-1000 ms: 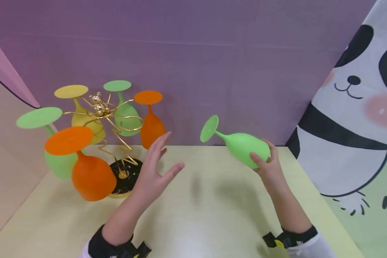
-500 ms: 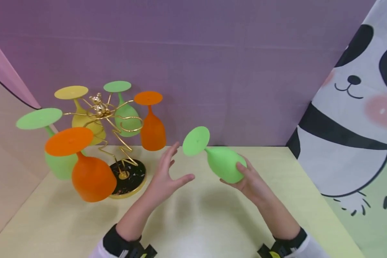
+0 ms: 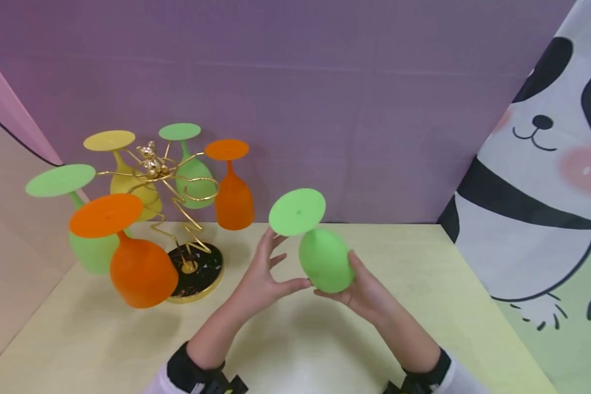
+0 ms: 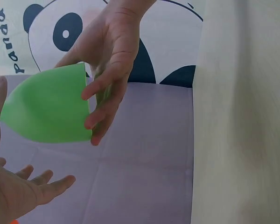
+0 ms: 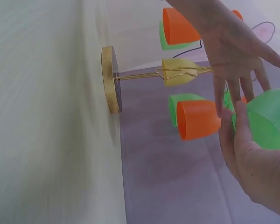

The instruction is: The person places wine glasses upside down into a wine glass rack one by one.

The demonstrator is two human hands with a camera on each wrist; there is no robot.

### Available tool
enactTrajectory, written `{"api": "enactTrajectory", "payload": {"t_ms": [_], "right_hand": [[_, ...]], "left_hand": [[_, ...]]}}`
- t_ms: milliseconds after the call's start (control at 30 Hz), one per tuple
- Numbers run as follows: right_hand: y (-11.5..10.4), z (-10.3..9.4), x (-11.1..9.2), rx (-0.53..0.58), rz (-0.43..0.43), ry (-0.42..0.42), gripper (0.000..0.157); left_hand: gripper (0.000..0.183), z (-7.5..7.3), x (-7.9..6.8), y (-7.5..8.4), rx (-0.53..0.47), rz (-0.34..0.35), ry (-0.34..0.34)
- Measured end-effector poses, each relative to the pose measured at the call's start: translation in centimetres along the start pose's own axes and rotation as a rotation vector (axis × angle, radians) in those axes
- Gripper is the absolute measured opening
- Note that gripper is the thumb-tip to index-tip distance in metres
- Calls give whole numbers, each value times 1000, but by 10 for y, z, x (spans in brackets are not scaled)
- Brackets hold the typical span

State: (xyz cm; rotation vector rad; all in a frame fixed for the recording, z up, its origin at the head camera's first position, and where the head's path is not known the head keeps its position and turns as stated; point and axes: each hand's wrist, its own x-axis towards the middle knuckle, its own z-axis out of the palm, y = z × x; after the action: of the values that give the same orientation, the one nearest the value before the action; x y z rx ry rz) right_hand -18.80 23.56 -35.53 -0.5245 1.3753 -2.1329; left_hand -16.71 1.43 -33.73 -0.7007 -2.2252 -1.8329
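A light green wine glass is held upside down above the table, its round foot tilted up and to the left in the head view. My right hand grips the bowl near its rim, the fingers reaching along the rim in the left wrist view. Close by on the left, my left hand has its fingers spread and thumb out. Its thumb tip is right by the bowl, and its upper fingertips overlap the foot's lower edge. In the right wrist view, its palm faces the glass.
At the left stands a gold wire glass rack with a small bear on top and a round black base. Orange, green and yellow glasses hang upside down around it. A purple backdrop closes the table's back edge.
My right hand has brought the green glass leftward and turned it from lying sideways to more upright, foot up. My left hand has moved right, to beside the glass. The rack's glasses stay put.
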Motion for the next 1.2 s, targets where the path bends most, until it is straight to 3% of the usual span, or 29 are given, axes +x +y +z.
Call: {"api": "enactTrajectory", "payload": {"t_ms": [233, 567, 1200], "right_hand": [[4, 11, 2, 49, 17, -9, 53], [6, 23, 7, 84, 20, -91, 60], [6, 31, 5, 48, -13, -159, 62]], "left_hand": [[102, 3, 2, 3, 20, 20, -7], [99, 7, -1, 9, 62, 5, -2], [90, 7, -8, 18, 76, 31, 41]]}}
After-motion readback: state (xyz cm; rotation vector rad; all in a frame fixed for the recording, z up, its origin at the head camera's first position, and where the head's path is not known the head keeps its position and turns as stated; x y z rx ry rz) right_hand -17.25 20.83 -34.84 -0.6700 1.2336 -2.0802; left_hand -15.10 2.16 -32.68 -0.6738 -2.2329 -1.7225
